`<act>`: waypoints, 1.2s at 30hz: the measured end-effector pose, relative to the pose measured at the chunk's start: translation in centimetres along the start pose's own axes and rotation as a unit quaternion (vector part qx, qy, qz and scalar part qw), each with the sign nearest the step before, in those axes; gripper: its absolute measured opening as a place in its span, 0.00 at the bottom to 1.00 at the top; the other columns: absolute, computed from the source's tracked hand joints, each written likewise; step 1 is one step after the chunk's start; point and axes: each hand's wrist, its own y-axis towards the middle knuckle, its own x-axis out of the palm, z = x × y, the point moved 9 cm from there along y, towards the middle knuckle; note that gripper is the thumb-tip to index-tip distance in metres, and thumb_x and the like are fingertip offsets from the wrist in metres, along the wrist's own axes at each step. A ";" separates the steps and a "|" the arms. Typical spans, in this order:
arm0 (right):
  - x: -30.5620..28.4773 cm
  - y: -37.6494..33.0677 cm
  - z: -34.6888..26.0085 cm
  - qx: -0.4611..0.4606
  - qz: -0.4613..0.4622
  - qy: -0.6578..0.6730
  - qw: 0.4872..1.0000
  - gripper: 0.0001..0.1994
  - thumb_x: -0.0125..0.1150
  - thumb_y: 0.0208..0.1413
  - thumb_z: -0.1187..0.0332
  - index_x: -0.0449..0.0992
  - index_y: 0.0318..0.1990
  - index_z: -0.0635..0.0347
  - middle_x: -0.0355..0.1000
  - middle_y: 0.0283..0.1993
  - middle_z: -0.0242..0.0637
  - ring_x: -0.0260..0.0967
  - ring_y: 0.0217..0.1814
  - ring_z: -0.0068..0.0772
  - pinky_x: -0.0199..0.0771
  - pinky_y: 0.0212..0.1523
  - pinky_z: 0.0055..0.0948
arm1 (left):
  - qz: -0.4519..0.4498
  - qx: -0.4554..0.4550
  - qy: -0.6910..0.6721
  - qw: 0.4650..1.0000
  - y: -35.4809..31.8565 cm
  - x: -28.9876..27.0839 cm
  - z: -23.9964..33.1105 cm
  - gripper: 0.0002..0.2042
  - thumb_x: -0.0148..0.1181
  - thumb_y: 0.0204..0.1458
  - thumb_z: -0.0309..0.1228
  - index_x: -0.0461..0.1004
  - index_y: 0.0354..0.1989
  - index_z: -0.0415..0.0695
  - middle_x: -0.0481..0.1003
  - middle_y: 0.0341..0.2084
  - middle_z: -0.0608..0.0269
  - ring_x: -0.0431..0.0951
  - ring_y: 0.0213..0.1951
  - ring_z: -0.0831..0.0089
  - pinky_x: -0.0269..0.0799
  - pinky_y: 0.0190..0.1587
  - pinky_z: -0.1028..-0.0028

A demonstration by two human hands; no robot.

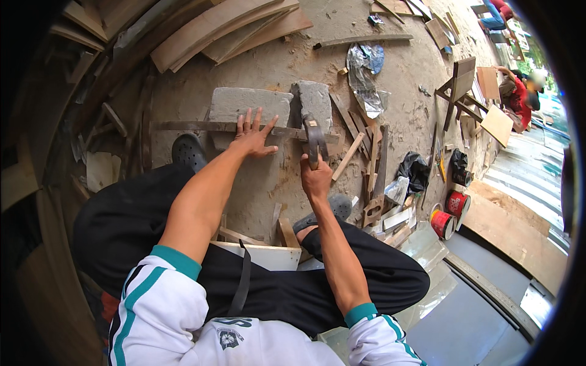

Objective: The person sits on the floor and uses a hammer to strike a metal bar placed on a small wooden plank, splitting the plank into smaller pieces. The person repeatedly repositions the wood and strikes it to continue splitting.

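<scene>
Sandy ground [281, 67] under stone slabs [247, 104], planks [220, 27] around.

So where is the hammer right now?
In the head view, the hammer is near the middle, gripped in the right hand, its head over the wooden strip on the stone blocks, just right of the left hand.

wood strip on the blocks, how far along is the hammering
Done: the wood strip lies across two grey blocks. In hand: left hand presses it flat, right hand holds a hammer over it. Left: cannot tell; no nail visible.
</scene>
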 end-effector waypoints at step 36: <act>2.8 0.7 1.8 0.072 0.001 0.002 0.997 0.14 0.57 0.53 0.60 0.76 0.34 0.66 0.74 0.33 0.60 0.73 0.42 0.65 0.71 0.41 0.50 | -0.007 -0.014 0.009 1.000 0.4 -0.3 0.0 0.53 0.62 0.45 0.62 0.30 0.75 0.73 0.21 0.74 0.44 0.19 0.72 0.36 0.18 0.69 0.43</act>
